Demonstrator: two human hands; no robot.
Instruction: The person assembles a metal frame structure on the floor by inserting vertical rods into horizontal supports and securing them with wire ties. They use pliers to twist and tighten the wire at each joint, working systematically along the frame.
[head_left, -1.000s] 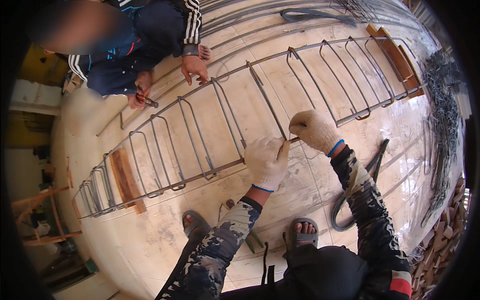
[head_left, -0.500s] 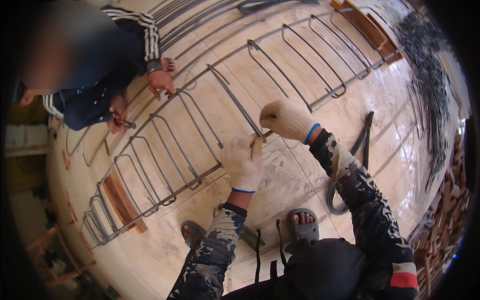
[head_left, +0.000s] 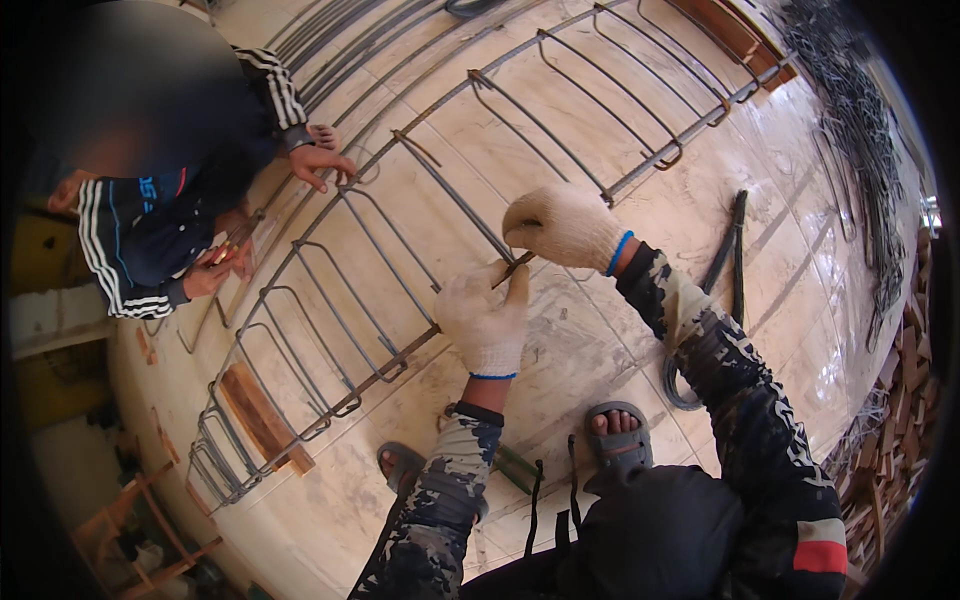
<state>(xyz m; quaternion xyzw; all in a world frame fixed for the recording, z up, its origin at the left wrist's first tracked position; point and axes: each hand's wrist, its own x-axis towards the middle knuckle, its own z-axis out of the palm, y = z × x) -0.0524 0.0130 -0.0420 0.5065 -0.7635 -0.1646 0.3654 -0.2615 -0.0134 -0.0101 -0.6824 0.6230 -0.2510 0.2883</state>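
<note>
A long steel rebar cage (head_left: 392,360) with rectangular stirrups (head_left: 455,195) lies slantwise across the floor in front of me. My left hand (head_left: 483,318), in a white knitted glove, is closed around the cage's near long bar, where a stirrup's end meets it. Just right of it, my right hand (head_left: 565,230), gloved alike with a blue cuff, is curled into a fist over the same bar. Whatever lies inside that fist is hidden. A co-worker crouches across the cage at the left, one hand (head_left: 320,166) touching the far bar and the other (head_left: 222,265) holding something small.
Wooden blocks (head_left: 262,415) prop the cage's left end, and a brown timber piece (head_left: 722,32) stands at its far right end. Bundled dark wire (head_left: 735,250) lies right of my arm. Long rods (head_left: 345,50) lie behind the cage. Stacked steel (head_left: 850,150) and wood scraps (head_left: 895,440) line the right.
Both my hands stay at the same joint, the right one turned slightly. The co-worker has drawn the hand with the small thing closer to the body. The whole view has shifted a little.
</note>
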